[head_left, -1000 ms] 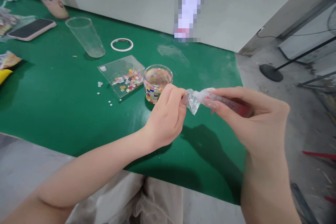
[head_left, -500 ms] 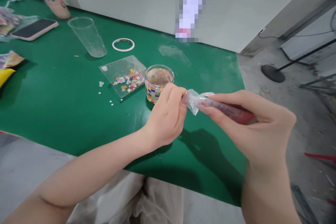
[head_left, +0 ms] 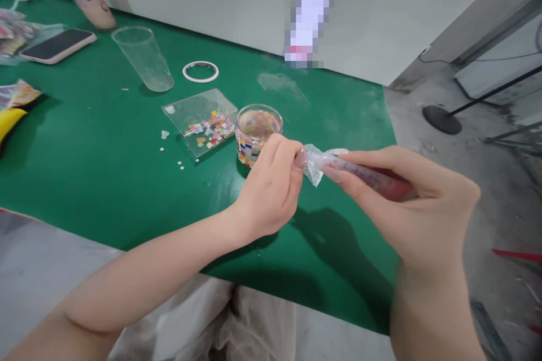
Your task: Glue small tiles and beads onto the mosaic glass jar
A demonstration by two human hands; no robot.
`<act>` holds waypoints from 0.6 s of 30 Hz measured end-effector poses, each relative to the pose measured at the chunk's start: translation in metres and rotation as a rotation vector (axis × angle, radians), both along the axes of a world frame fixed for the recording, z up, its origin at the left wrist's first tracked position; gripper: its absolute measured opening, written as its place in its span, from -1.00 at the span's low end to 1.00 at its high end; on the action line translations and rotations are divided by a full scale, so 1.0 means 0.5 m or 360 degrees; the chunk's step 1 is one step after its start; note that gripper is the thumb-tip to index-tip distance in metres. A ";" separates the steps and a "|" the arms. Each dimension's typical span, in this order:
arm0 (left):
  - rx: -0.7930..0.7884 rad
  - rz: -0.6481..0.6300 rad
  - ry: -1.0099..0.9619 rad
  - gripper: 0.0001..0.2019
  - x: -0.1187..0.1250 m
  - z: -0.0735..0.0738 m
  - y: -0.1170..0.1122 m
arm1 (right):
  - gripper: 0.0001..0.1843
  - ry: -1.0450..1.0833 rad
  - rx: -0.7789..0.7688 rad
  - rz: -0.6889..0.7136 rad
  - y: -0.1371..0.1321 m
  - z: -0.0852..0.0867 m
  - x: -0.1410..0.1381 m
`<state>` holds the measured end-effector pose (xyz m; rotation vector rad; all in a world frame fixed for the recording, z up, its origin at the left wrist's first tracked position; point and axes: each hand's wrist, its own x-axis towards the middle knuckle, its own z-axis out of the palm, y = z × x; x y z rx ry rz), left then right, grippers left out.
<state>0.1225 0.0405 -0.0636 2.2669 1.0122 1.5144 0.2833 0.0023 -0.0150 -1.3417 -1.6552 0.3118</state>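
My right hand (head_left: 419, 203) is closed round a slim red tube (head_left: 372, 179) that lies across its fingers, tip pointing left. A clear plastic wrapper (head_left: 313, 162) covers that tip. My left hand (head_left: 271, 192) pinches the wrapper's end between thumb and fingers. Both hands hover over the green table (head_left: 105, 169), just right of a small glass jar (head_left: 257, 133) covered with coloured mosaic squares.
A clear square tray (head_left: 199, 118) with several loose coloured tiles lies left of the jar. Behind it stand a tall clear cup (head_left: 144, 58) and a white ring (head_left: 200, 71). A phone (head_left: 57, 45) and packets (head_left: 12, 104) lie far left. The table's edge drops to concrete floor on the right.
My right hand has sunk slightly and moved right with the tube, so more of the tube shows. My left hand keeps its pinch on the wrapper, which looks more bunched.
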 end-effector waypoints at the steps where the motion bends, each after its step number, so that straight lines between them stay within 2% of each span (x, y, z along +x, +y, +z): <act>1: 0.0001 0.0000 -0.0001 -0.85 0.000 0.000 0.000 | -0.81 -0.0020 -0.0001 -0.0013 0.000 0.000 0.003; 6: -0.0035 0.0000 -0.0006 -0.85 -0.002 0.002 -0.001 | -0.85 -0.0001 0.0041 -0.0143 -0.004 0.008 -0.006; 12: -0.0021 -0.0011 -0.0024 -0.85 -0.002 0.003 -0.002 | -0.89 0.0001 0.0022 -0.0100 -0.003 0.005 -0.019; 18: -0.0038 -0.0014 -0.0055 -0.84 -0.003 0.002 -0.002 | -0.88 0.0106 0.0038 -0.0259 -0.003 0.006 -0.027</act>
